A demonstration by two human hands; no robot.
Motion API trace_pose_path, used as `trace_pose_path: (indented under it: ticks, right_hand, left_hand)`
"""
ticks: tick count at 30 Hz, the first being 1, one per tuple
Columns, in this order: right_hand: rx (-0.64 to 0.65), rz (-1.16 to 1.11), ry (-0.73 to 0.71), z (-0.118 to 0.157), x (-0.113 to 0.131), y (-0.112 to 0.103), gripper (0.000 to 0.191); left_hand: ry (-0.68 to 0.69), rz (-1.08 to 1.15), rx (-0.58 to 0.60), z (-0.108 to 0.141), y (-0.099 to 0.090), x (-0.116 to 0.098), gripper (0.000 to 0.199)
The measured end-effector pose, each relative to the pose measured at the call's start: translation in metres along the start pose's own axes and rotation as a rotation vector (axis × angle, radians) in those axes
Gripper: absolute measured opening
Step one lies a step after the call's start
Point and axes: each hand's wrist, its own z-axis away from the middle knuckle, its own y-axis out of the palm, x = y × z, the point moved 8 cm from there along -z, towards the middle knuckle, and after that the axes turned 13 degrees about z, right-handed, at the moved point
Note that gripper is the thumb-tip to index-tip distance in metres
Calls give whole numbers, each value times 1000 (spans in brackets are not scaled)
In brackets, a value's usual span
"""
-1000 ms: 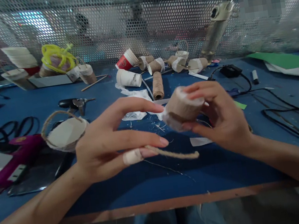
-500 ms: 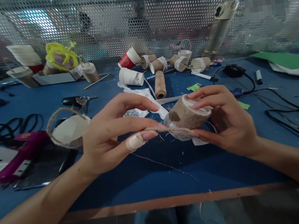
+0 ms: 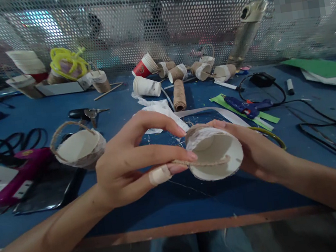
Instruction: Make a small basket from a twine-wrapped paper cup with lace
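The left hand point(image 3: 122, 168) pinches twine point(image 3: 207, 163) while the right hand point(image 3: 261, 152) clasps the cup point(image 3: 222, 145) — likely light and crushable, best held gently round its side.

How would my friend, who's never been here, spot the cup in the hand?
Over the blue table, find the right hand. It holds a tilted cup, its white opening facing you. Unlike the handled cup beside the left hand, this one shows no arched handle.
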Motion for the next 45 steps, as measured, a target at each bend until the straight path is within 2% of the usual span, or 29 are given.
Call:
trace_pose_path:
  ticks: [4,7,14,22,24,29,32,35,45]
  right_hand:
    - [33,-29,48,-1,-6,6,32]
    - [-6,-45,41,-2,-7,4,31]
    - [-46,-27,33,-4,-7,0,33]
    - [18,-76,80,-2,-11,8,33]
    - [38,-108,87,-2,-12,8,31]
    - [48,-114,62,-4,-14,6,31]
    - [37,-89,30,-4,-13,5,30]
    - [35,-59,5,-5,-9,5,31]
    - [257,56,-3,1,-9,18,43]
  left_hand:
    - [-7,-43,52,-1,6,-3,14]
    - [-6,-51,79,-1,7,-3,15]
    - [56,-35,54,0,4,-7,15]
    - [-87,-93,135,-2,16,-3,14]
    - [-105,-108,99,-1,14,-2,14]
    - [-102,-119,105,0,14,-3,16]
    - [-45,-192,148,1,18,-8,13]
    - [-22,-252,131,3,16,-10,12]
    - [-216,-277,87,11,16,5,16]
